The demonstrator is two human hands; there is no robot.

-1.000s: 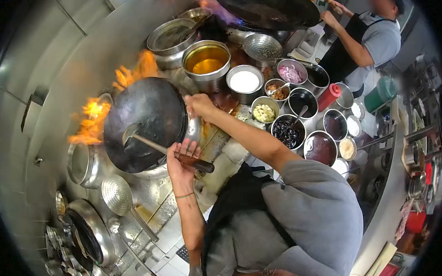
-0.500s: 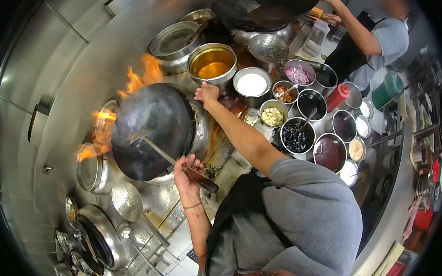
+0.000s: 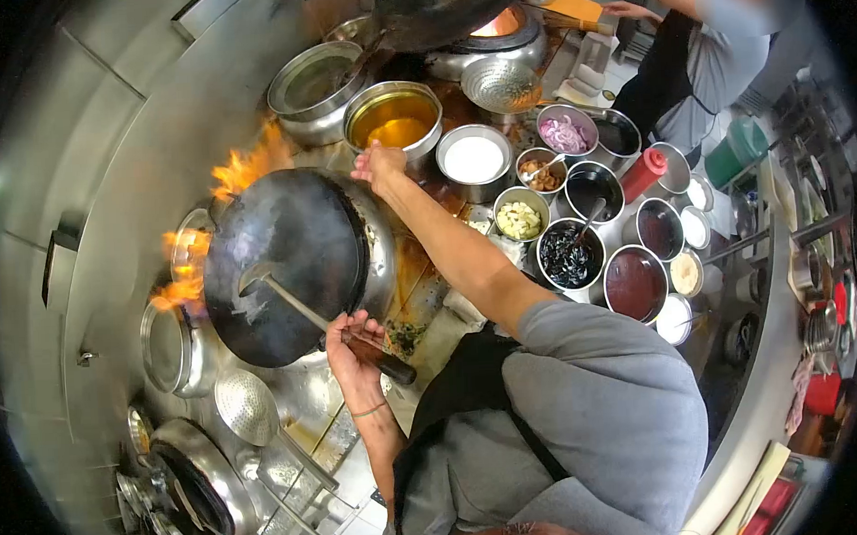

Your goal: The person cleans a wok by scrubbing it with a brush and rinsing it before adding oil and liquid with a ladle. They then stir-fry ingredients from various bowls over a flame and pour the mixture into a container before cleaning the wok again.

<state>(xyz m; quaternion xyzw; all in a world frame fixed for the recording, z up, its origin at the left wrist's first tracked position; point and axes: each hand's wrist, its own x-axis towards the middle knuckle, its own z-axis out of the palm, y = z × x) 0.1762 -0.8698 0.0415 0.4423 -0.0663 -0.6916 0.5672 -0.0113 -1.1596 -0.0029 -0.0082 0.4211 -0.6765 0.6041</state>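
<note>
My left hand (image 3: 356, 352) is wrapped round the wooden handle of a ladle (image 3: 301, 306), palm up. The ladle's bowl lies over the dark, hazy wok (image 3: 285, 264). Beyond the wok, flames (image 3: 252, 165) rise along its far edge. My right hand (image 3: 383, 166) hangs at the near edge of the pot of amber liquid (image 3: 398, 121), beside the wok's burner. Its fingers are bent together, and what is between them is hidden.
Steel tubs hold white contents (image 3: 473, 158), dark strips (image 3: 569, 254), pale chunks (image 3: 520, 220) and sliced onion (image 3: 566, 132). A perforated ladle (image 3: 247, 407) lies near me. At the upper right, a co-worker (image 3: 697, 74) stands by another burner.
My right hand and forearm have shifted slightly with the view. The second wok at the top has moved up and left, uncovering a glowing burner. The co-worker's arms have moved.
</note>
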